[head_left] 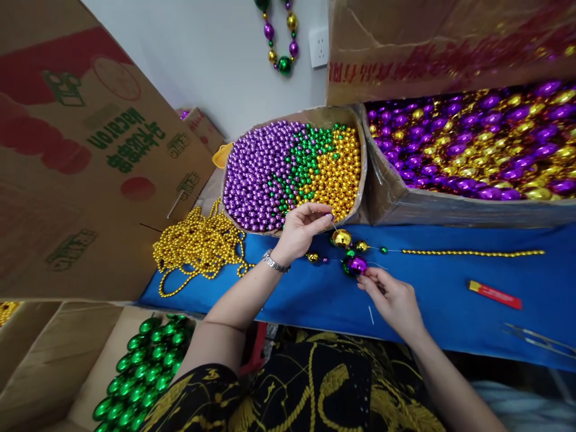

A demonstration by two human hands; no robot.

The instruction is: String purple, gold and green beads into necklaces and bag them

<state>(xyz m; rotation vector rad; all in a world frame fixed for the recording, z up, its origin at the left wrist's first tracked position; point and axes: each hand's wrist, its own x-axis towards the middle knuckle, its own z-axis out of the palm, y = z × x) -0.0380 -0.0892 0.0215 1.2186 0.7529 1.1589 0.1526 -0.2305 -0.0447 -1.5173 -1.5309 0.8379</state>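
My left hand, wearing a metal watch, is closed in a pinch at the front rim of the bead box. A thin string runs from its fingertips to a large gold bead; a small purple spot shows at the fingertips, too small to name. My right hand pinches a big purple bead just above the blue cloth. Touching that bead is a dark green bead. Smaller gold beads, a tiny green bead and a gold bead chain lie along the strings.
An open carton holds small purple, green and gold beads. Right of it stands a larger carton of shiny beads. A gold chain heap lies left; a red-and-gold lighter-like object and scissors lie right. Green beads hang lower left.
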